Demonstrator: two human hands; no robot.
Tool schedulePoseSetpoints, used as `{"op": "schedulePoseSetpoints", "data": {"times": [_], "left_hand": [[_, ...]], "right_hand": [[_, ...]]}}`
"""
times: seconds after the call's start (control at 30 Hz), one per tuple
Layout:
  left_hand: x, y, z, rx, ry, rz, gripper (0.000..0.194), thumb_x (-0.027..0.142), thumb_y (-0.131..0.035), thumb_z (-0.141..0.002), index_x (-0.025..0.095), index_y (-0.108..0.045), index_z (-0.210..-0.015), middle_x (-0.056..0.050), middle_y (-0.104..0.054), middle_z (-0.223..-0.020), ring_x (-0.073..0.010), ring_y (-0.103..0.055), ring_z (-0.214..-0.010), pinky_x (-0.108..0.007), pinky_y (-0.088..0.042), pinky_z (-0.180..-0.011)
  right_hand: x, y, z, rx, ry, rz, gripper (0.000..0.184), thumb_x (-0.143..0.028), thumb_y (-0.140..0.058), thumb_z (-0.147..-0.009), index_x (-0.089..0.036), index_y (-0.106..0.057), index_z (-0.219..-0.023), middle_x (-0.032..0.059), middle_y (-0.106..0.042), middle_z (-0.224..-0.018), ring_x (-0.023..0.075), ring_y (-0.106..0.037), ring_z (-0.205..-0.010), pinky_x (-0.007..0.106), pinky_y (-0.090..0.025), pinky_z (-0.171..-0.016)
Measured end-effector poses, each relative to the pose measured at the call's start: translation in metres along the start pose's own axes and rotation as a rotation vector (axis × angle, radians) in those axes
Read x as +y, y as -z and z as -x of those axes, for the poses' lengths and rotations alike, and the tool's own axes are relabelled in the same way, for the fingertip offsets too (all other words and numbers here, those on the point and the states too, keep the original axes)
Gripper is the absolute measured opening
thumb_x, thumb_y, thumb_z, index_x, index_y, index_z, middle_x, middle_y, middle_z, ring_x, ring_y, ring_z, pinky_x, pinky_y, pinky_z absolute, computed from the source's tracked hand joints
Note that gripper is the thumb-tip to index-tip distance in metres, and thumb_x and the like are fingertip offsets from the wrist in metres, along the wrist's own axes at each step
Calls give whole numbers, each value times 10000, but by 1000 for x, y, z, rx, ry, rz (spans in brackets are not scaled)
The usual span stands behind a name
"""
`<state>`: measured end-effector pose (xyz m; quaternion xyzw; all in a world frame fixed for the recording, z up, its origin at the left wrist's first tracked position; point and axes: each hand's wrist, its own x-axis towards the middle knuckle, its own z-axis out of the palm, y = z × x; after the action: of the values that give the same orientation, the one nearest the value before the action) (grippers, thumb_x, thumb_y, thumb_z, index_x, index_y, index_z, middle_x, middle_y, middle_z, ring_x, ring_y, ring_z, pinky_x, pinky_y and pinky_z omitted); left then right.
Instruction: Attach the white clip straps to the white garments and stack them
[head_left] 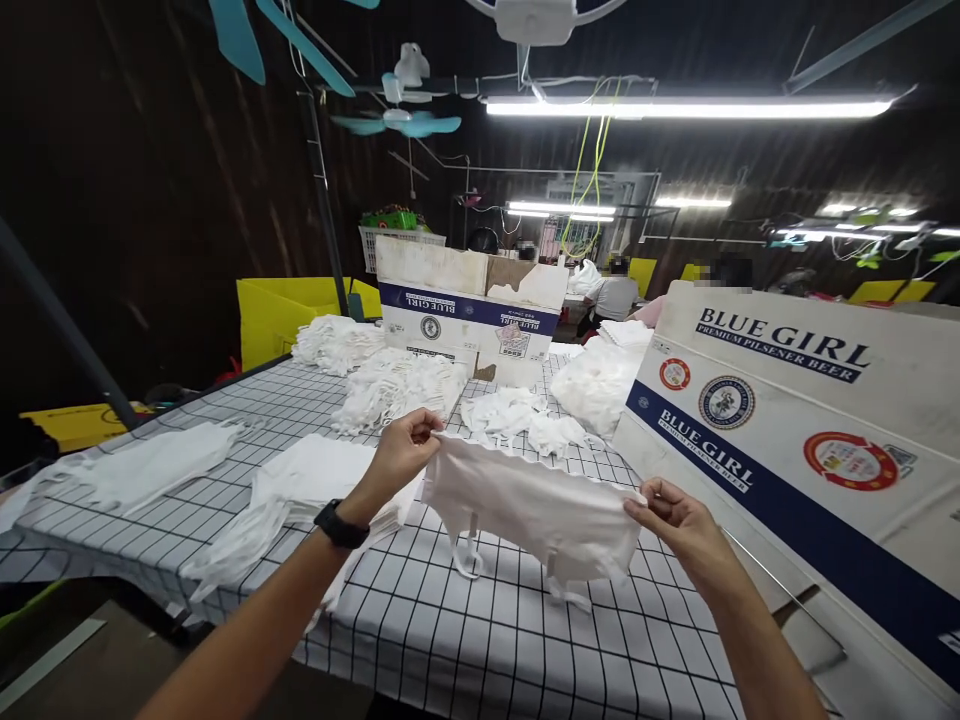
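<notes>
A white garment with thin straps [532, 495] is stretched between my two hands, its scalloped edge uppermost and its straps dangling over the checked cloth. My left hand [405, 450], with a dark watch on the wrist, pinches its upper left corner. At the upper right corner, my right hand [675, 515] grips it between thumb and fingers. Just left of my left forearm lies a stack of flat white garments [315, 470]. Beyond the held piece sit a loose white heap [517, 415] and a larger pile of white garments [409, 385].
A checked tablecloth [465, 640] covers the table. "Blue Girl" cardboard stands at the back [465, 310] and as a large panel at the right [795, 440]. More white pieces [165, 460] lie at the left. A person [616, 298] is in the background.
</notes>
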<state>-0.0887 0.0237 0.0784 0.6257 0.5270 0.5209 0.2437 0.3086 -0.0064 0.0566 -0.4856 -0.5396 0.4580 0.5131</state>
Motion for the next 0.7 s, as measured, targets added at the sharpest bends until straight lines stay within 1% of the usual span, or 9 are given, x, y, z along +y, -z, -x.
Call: {"op": "schedulePoseSetpoints", "data": {"times": [0.1, 0.17, 0.2, 0.3, 0.4, 0.47, 0.57, 0.63, 0.7], "left_hand": [[3, 6, 4, 18, -22, -60, 177, 219, -596, -708, 208, -700, -851, -10, -723, -828, -172, -676, -766, -263, -496, -697], [7, 10, 9, 20, -6, -74, 190, 230, -602, -706, 212, -728, -847, -19, -763, -864, -192, -717, -810, -281, -537, -747], [10, 12, 11, 20, 0, -88, 191, 236, -603, -708, 215, -738, -842, -19, -775, -869, -198, -728, -819, -287, -549, -758], [18, 18, 19, 52, -15, -183, 163, 258, -596, -727, 227, -740, -795, -12, -783, -848, -208, -731, -816, -297, -557, -754], [24, 27, 26, 140, -52, -275, 164, 267, -575, -746, 236, -733, -780, -3, -783, -847, -208, -722, -822, -303, -552, -773], [26, 33, 31, 185, -66, -316, 173, 258, -560, -751, 241, -729, -782, 6, -780, -836, -205, -718, -812, -304, -547, -783], [27, 45, 39, 237, -76, -374, 179, 255, -555, -756, 255, -731, -786, 16, -780, -830, -208, -721, -805, -304, -540, -768], [27, 54, 44, 295, -76, -374, 183, 273, -569, -765, 264, -743, -821, 15, -790, -869, -218, -731, -845, -305, -543, -772], [26, 65, 50, 349, -66, -338, 184, 286, -583, -765, 263, -749, -843, 10, -792, -895, -222, -733, -881, -308, -549, -797]], "right_hand": [[-1, 2, 2, 20, -1, 79, 522, -602, -898, -641, -212, -671, -905, 45, -719, -742, 255, -698, -757, 347, -569, -673], [-2, 4, 4, 44, 22, 160, 565, -629, -880, -652, -193, -732, -980, 97, -771, -842, 312, -733, -888, 376, -598, -753], [-3, 4, 5, 59, 47, 207, 560, -638, -866, -666, -192, -752, -986, 110, -785, -888, 327, -736, -933, 378, -602, -778], [-7, 3, 12, 97, 149, 338, 478, -641, -833, -708, -217, -786, -925, 103, -799, -946, 331, -738, -951, 360, -602, -786], [-11, -6, 19, 134, 238, 395, 419, -637, -816, -727, -245, -791, -872, 79, -798, -930, 324, -738, -936, 364, -600, -808], [-14, -15, 23, 152, 276, 404, 394, -635, -805, -742, -256, -789, -851, 68, -793, -911, 315, -736, -921, 374, -596, -827], [-21, -30, 28, 169, 342, 396, 368, -628, -783, -773, -264, -783, -827, 63, -781, -871, 309, -731, -887, 387, -595, -809], [-26, -40, 31, 174, 384, 384, 357, -624, -773, -786, -268, -776, -816, 62, -774, -859, 310, -729, -881, 394, -595, -796], [-31, -50, 34, 149, 412, 374, 339, -611, -767, -798, -273, -772, -815, 56, -769, -856, 302, -726, -870, 395, -592, -803]]}}
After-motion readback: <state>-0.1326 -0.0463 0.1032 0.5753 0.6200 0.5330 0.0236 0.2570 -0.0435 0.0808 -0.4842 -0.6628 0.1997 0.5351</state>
